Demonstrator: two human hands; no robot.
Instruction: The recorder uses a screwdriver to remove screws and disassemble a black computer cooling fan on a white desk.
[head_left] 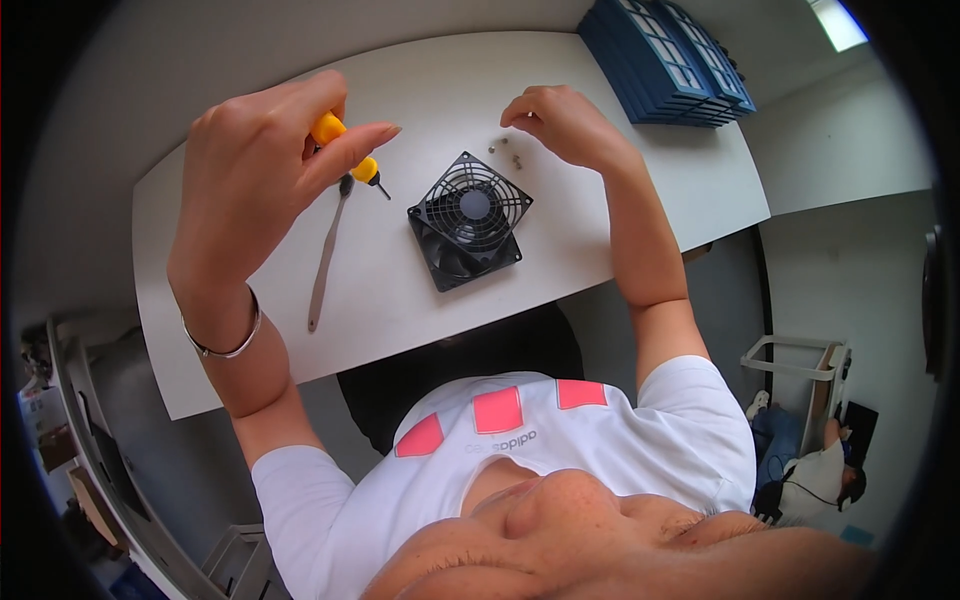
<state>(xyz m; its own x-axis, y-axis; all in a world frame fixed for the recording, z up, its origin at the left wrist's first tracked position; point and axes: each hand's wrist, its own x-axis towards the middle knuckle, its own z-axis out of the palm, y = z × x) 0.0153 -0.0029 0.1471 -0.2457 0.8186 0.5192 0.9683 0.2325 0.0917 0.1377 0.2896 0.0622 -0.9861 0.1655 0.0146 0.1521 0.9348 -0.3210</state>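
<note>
My left hand [255, 165] is closed round a yellow screwdriver [366, 169] at the left of the table, its dark tip pointing down and right. Beside it lies a long thin grey-handled brush [324, 262] with a dark head. At mid-table a black square cooling fan [462, 262] lies flat, and a black fan guard [474, 205] rests on it, turned at an angle to the frame. My right hand [565, 122] hovers beyond the guard, fingertips curled together; whatever they may hold is too small to see. Several small screws [516, 160] lie just below those fingertips.
The white table [560, 245] curves across the view in front of me. Stacked blue frames with white panels [665, 65] stand at its far right corner. A dark chair seat [465, 365] shows under the near edge. Another person [815, 480] is at the far lower right, beside a white rack [795, 355].
</note>
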